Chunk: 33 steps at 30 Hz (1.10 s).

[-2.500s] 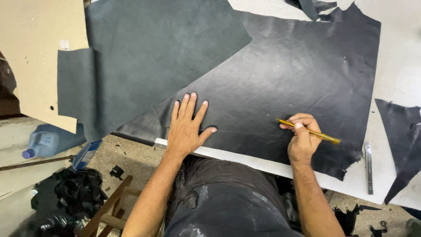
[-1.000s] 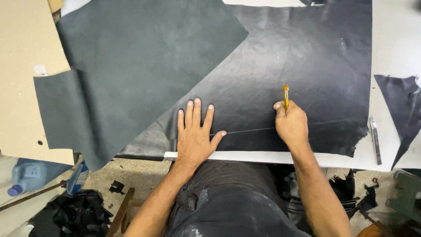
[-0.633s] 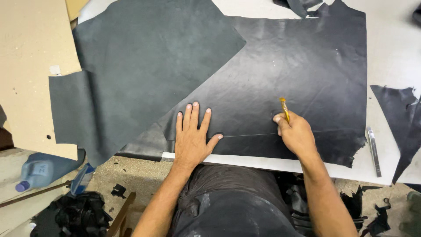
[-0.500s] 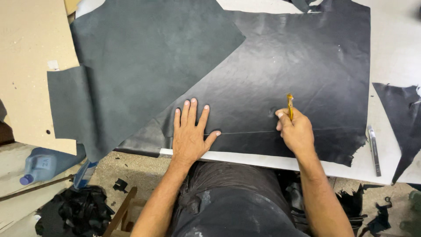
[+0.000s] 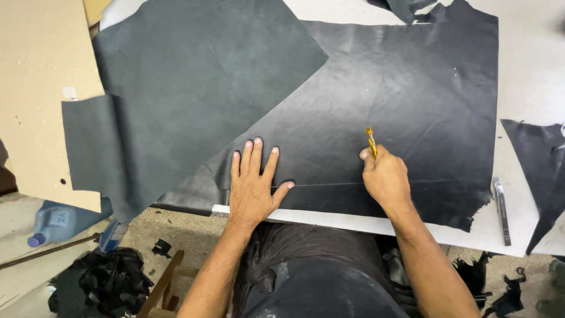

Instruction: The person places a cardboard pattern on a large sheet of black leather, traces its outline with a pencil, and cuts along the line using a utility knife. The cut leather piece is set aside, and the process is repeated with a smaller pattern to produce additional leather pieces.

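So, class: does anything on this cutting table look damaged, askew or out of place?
Yes. The black leather hide has a ragged, torn lower right corner. Dark leather scraps litter the floor, and a plastic bottle lies on its side there.

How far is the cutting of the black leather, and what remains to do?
Done: a thin straight line already crosses the black leather sheet near its front edge. In hand: the left hand lies flat on the sheet, and the right hand holds a yellow-handled tool upright above that line. Left: the strip below the line is not separated, and the sheet's ragged right corner remains.
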{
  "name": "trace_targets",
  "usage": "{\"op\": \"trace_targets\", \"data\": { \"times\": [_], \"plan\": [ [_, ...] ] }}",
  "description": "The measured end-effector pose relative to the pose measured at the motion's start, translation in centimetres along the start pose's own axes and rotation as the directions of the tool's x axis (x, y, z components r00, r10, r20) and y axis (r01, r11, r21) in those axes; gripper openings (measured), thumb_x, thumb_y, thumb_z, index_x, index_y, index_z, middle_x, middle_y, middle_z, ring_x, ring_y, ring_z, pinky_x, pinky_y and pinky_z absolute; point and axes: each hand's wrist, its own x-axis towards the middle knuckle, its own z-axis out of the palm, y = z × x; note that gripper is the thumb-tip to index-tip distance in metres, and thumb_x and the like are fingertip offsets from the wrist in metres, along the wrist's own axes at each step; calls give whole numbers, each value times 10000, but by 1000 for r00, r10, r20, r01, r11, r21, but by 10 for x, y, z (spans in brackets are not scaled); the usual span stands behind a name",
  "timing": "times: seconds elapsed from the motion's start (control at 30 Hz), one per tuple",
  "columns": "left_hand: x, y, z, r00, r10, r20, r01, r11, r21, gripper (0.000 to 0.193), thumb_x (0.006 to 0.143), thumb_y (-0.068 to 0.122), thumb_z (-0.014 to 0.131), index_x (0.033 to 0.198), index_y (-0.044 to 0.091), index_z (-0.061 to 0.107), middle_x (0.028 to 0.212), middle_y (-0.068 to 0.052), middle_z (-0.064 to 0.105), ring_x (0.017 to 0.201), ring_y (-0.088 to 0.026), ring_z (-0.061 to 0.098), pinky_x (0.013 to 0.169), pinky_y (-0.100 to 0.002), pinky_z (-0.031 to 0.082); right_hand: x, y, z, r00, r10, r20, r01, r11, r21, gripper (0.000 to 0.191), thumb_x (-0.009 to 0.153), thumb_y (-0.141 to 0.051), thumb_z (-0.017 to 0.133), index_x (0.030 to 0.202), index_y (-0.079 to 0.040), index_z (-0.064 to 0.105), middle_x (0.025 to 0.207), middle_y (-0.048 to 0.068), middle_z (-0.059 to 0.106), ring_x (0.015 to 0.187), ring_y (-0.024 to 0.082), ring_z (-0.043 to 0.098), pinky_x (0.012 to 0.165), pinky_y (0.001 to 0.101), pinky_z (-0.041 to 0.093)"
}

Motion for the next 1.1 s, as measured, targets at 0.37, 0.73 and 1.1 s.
{"op": "trace_targets", "data": {
  "times": [0.37,0.73,1.1],
  "plan": [
    [-1,-4,1,1000,0,2,0,1000,-13,792,908,580,658,1514,96,500,1612,-268,339,1520,-426,264,1225,-600,188,0,-5,-2,1000,8,29,-6,997,-73,275,1038,-268,558,1066,-36,703,762,246,694,795,467,677,757,549,514],
    [-1,-4,0,1000,18,-24,-19,999,-41,809,888,563,684,1517,91,495,1615,-274,328,1514,-432,268,1217,-605,199,0,-4,-3,1000,-16,24,18,998,-61,254,1021,-228,560,1044,-18,701,779,243,704,808,460,684,795,550,517],
    [-1,-1,1,1000,2,15,-2,1000,6,812,888,575,677,1510,87,493,1621,-269,307,1524,-421,234,1218,-601,178,-16,5,-29,994,-36,104,40,998,-39,273,1005,-249,571,1022,-26,728,771,215,701,781,404,680,755,517,515]
  ]
}}
